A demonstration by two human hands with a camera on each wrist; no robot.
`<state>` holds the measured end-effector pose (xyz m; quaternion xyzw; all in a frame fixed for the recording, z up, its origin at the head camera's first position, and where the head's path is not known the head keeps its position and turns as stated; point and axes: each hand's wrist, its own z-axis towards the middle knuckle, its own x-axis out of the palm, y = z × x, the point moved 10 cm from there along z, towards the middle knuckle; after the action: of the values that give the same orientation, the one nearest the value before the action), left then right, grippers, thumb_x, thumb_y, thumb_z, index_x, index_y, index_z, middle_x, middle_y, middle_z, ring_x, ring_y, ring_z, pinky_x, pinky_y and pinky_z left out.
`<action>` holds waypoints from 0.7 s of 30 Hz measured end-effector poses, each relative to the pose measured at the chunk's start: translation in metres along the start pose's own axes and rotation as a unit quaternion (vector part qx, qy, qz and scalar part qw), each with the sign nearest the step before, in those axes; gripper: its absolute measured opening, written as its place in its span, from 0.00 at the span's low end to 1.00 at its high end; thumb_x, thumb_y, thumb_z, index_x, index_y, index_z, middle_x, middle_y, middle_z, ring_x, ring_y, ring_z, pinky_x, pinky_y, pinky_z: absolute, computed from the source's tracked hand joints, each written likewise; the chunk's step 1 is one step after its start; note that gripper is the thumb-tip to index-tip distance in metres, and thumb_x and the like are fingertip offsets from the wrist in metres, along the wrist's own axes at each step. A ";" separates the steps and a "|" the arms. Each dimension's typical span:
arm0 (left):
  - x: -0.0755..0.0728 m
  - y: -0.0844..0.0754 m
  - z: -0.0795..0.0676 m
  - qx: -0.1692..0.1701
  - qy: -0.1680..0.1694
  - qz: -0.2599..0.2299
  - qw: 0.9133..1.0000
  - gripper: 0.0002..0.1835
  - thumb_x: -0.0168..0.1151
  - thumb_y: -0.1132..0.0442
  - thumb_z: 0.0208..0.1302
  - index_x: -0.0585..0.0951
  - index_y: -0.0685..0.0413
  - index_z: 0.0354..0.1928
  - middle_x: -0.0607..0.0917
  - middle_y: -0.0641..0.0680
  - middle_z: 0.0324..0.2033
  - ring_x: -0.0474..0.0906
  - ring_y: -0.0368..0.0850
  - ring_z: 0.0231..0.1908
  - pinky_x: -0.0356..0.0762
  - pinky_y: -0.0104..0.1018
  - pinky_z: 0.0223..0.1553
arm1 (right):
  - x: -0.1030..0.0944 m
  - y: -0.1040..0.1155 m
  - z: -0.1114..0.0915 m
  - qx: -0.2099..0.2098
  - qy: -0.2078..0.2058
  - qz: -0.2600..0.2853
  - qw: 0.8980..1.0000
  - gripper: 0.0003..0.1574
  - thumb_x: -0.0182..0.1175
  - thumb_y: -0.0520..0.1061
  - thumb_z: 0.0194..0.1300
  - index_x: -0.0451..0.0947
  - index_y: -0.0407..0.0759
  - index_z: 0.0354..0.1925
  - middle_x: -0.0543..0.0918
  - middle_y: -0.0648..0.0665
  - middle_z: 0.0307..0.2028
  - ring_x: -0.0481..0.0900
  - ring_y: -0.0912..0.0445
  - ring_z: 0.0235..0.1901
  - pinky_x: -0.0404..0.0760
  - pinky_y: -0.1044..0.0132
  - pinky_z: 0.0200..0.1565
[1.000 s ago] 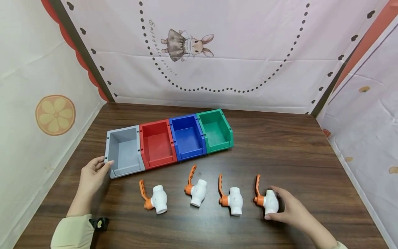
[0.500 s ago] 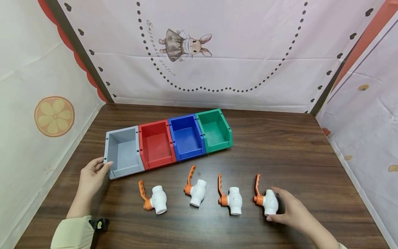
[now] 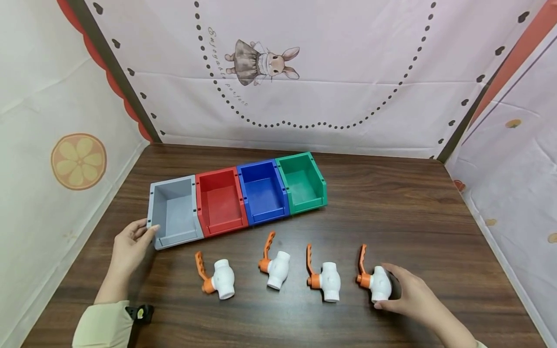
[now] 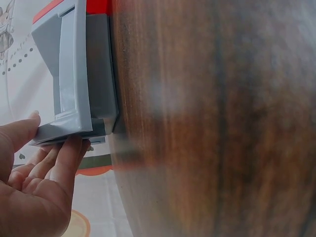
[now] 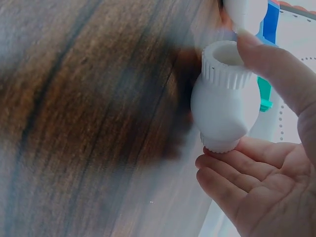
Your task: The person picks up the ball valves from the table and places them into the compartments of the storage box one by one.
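Now L hand (image 3: 132, 244): closely pinching grey bin (image 3: 178, 210), mid-L frame
R hand (image 3: 409, 292): half-open, pinching valve (image 3: 380, 285) ends, lower R
Valve: prob. grasp step; next needs firm hold

Same tabletop (image 3: 391, 212) under downward head view, seemingly close wrist views

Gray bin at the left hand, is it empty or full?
Empty: in the head view, the gray bin shows only its bare floor and inner walls.
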<state>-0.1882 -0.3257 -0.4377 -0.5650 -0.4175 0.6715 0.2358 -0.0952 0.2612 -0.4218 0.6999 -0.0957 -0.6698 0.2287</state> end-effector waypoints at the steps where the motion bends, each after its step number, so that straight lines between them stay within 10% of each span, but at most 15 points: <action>1: 0.000 0.000 0.000 0.000 0.000 0.000 1.000 0.26 0.55 0.57 0.69 0.69 0.72 0.59 0.75 0.76 0.53 0.66 0.10 0.32 0.69 0.09 0.32 | 0.000 0.000 0.000 0.001 -0.002 -0.001 1.000 0.53 0.82 0.51 0.27 0.74 0.31 0.52 0.82 0.33 0.46 0.80 0.40 0.46 0.77 0.44 0.45; 21: 0.001 0.001 0.002 0.005 0.001 -0.007 1.000 0.26 0.55 0.57 0.69 0.69 0.73 0.59 0.74 0.77 0.54 0.67 0.11 0.33 0.70 0.10 0.33 | -0.008 -0.003 0.001 -0.016 -0.073 -0.014 0.997 0.50 0.83 0.48 0.23 0.75 0.30 0.48 0.83 0.38 0.41 0.81 0.46 0.38 0.81 0.54 0.37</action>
<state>-0.1898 -0.3265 -0.4392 -0.5618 -0.4180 0.6711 0.2434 -0.0971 0.2677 -0.4157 0.6463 -0.0912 -0.7241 0.2226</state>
